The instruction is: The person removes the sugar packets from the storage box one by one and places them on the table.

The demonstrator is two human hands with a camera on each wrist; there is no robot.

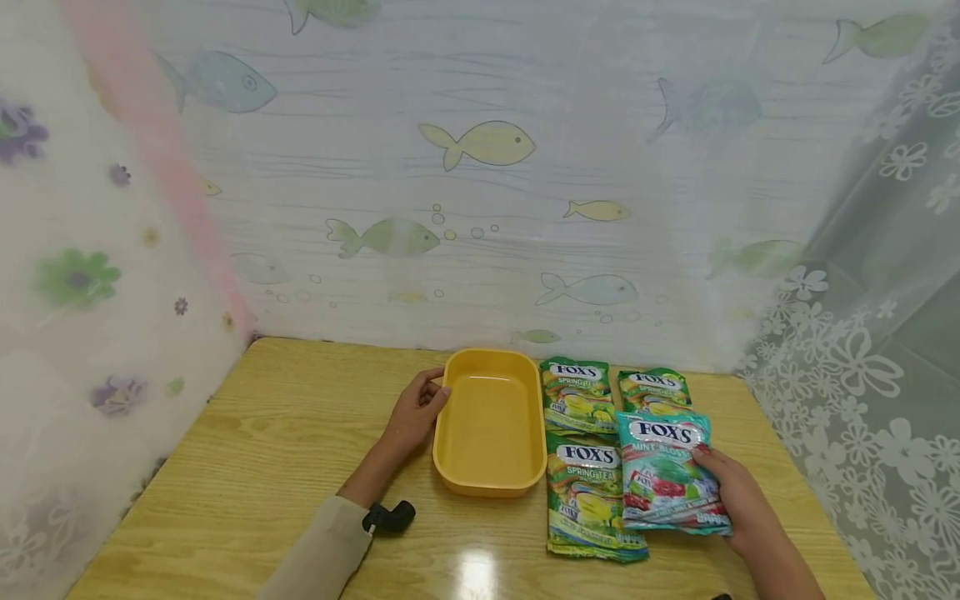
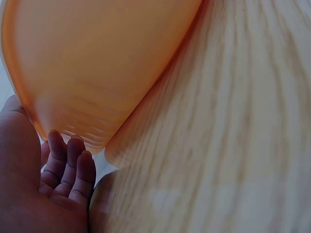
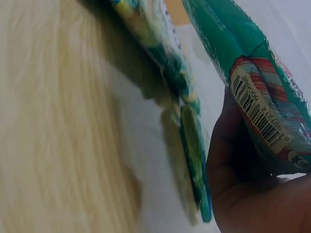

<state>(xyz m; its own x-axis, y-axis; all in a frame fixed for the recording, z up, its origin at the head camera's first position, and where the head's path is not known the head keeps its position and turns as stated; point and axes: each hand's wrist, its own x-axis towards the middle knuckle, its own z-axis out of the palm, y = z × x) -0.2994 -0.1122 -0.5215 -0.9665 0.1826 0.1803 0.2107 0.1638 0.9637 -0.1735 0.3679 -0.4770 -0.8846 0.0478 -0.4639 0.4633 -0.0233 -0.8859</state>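
Observation:
My right hand grips a teal bag of mint candies by its right edge, thumb on the front. In the right wrist view the side with the barcode faces the camera, and the bag is held above the table. At the left side of a yellow plastic tub, my left hand holds the rim, thumb on top. The left wrist view has its bent fingers against the tub's outer wall. Only the tub's bare bottom shows inside it.
Green bags of spring tea candies lie right of the tub: one at the back, one in front, and another partly hidden behind the teal bag. The wooden table meets a fish-patterned curtain at its back edge.

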